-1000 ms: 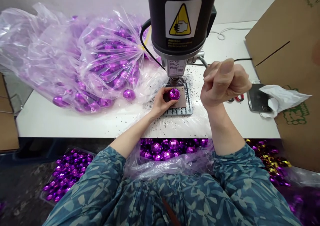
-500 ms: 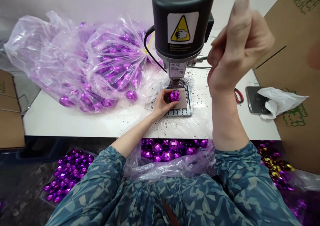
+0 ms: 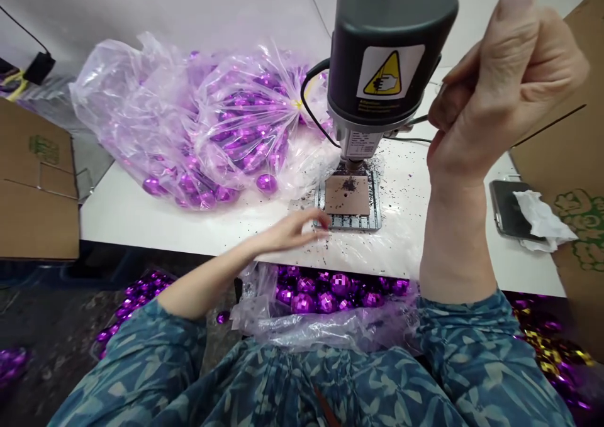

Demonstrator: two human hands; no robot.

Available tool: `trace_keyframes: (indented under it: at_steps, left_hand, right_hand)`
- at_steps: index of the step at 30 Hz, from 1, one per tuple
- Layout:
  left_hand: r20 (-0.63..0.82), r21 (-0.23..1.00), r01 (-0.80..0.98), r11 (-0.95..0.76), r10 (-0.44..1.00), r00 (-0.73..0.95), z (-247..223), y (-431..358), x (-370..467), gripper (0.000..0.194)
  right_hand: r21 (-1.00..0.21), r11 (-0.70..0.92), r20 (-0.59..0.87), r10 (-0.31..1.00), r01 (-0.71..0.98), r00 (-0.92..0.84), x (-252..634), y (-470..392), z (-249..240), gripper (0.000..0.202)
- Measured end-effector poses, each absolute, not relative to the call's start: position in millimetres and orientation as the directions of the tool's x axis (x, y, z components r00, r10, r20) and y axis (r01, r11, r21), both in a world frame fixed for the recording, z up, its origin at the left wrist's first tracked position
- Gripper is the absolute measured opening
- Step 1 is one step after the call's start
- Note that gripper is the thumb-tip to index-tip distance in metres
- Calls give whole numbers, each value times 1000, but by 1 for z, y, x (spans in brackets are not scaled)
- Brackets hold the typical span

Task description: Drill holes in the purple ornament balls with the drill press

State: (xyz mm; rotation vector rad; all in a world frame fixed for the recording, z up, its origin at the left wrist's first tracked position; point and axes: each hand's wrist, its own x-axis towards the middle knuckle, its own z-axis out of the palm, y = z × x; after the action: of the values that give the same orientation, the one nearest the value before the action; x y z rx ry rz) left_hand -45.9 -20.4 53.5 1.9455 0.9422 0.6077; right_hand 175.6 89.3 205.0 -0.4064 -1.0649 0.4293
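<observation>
My left hand (image 3: pixel 295 231), slightly blurred, is over the front left corner of the slotted metal base (image 3: pixel 349 222) with fingers apart and nothing between them. On that base lies a brown square board (image 3: pixel 337 205) with a small dark hole and dark shavings. Above it stands the black drill press (image 3: pixel 391 43), its chuck (image 3: pixel 355 164) raised over the board. My right hand (image 3: pixel 507 81) is closed at the end of the drill press lever (image 3: pixel 419 119); the grip itself is hidden by the fingers. A single faceted purple ball (image 3: pixel 223 317) shows below the table edge at left.
A tied clear bag (image 3: pixel 141 100) of purple balls fills the table's left. Another plastic bag (image 3: pixel 302 329) with purple balls is open at my lap. A phone (image 3: pixel 507 210) under white tissue (image 3: pixel 550 222) lies right. Cardboard boxes (image 3: pixel 40 188) flank the table; shavings litter its top.
My left hand has let go of the purple ball and moved off the board toward the table's front edge. My right hand stays raised at the lever. The view has shifted left.
</observation>
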Motion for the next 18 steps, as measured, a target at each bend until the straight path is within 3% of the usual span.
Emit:
trace_keyframes:
  at_steps: [2, 5, 7, 10, 13, 16, 18]
  left_hand:
    - [142, 878, 382, -288, 920, 366, 50, 40, -53, 10]
    - [185, 870, 455, -187, 981, 51, 40, 134, -60, 32]
    - [126, 772, 634, -48, 989, -79, 35, 181, -63, 37]
    - [90, 461, 884, 84, 986, -141, 30, 218, -61, 43]
    - [92, 180, 972, 150, 981, -169, 25, 227, -59, 57]
    - [55, 44, 982, 184, 981, -187, 18, 227, -61, 60]
    - [-5, 61, 985, 164, 987, -164, 15, 226, -65, 66]
  right_hand:
    - [-525, 842, 743, 523, -121, 418, 175, 88, 205, 56]
    - [-515, 847, 745, 519, -134, 419, 175, 88, 203, 57]
    - [-499, 855, 754, 509, -141, 416, 176, 90, 201, 58]
    - [-470, 873, 780, 479, -129, 403, 178, 91, 197, 60]
    - [-489, 868, 793, 485, -90, 369, 181, 89, 195, 57]
    - [-487, 870, 796, 480, -79, 368, 181, 86, 195, 54]
    - [-468, 879, 795, 464, -91, 390, 179, 86, 196, 54]
